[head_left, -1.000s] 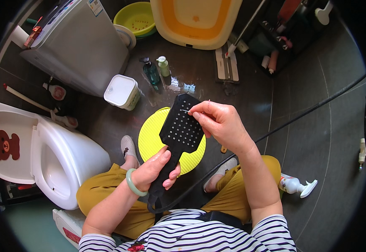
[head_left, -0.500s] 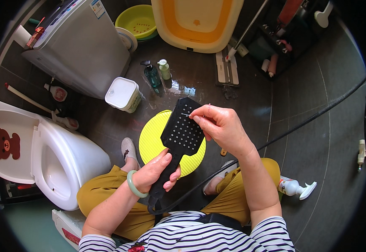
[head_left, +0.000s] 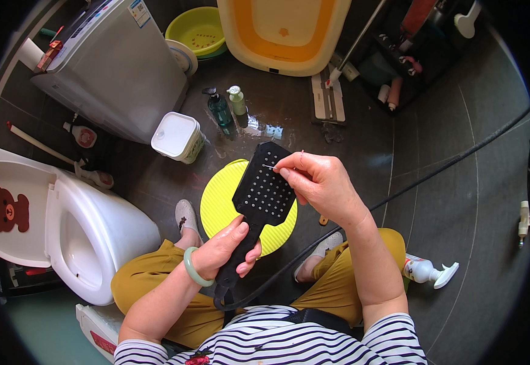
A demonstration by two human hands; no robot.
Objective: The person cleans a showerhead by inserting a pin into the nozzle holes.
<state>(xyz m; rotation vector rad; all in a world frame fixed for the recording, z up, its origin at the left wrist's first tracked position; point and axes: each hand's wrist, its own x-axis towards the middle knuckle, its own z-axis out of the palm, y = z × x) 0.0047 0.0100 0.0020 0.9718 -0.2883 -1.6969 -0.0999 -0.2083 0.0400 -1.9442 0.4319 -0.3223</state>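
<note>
As the left hand (head_left: 225,246) clamps the showerhead (head_left: 265,201), the right hand (head_left: 320,182) pinches a pin (head_left: 270,166).
Probing twelve-o'clock nozzles (head_left: 270,154), I'd judge; next needs steady aim.

Soft, moderate light leaves the dark grey tiled floor (head_left: 365,158) dim, though bright glare whitens its upper middle. Silver dots on the black, paddle-shaped shower head (head_left: 264,190) look crisp. Shadow muddies the upper right; fisheye distortion curves straight edges, and black vignetting swallows the corners.
</note>
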